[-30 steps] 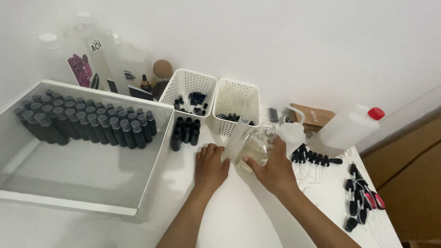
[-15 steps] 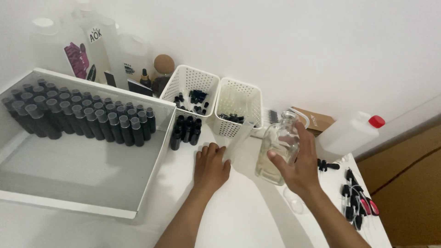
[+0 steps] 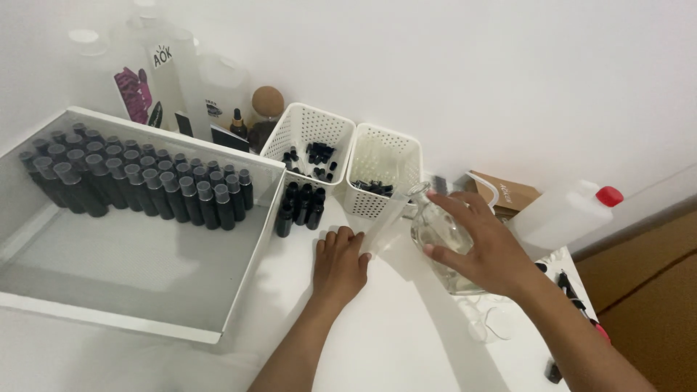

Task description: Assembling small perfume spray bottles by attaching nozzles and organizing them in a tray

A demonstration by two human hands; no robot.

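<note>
White tabletop [image 3: 406,341] ran against a plain white wall, with wood-toned flooring showing at the far right. On the left stood a large shallow white tray [image 3: 145,261] holding rows of small dark bottles [image 3: 138,185] along its far side. Two perforated white baskets [image 3: 341,156] stood near the middle, a cluster of dark vials [image 3: 301,205] just in front of them. The left hand [image 3: 340,265] lay flat on the table, fingers loosely together, holding nothing. Just to its right, the right hand [image 3: 483,250] gripped a clear glass bottle [image 3: 439,232], fingers wrapped around its body, tilted slightly left. A white jug with a red cap [image 3: 566,214] lay farther right.
</note>
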